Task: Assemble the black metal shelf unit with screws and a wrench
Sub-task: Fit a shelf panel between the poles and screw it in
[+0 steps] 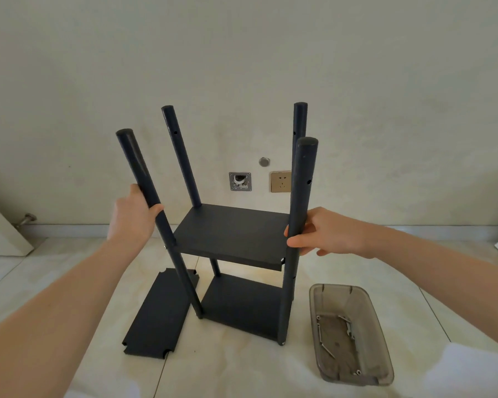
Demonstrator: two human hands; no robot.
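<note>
Both hands steady the two-tier shelf unit (236, 254) upright on the floor, left hand (133, 216) and right hand (325, 234) each wrapped round a front post; next: fit loose panel (158, 314), screws from tray (348, 334).

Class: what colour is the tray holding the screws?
Smoky translucent grey tray; head view.

bare forearms (69, 297), no sleeves, bare hands

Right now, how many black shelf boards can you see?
3: the upper board and the lower board are fixed between the poles; the loose board lies flat on the floor, left of the unit. None seems hidden.
</note>
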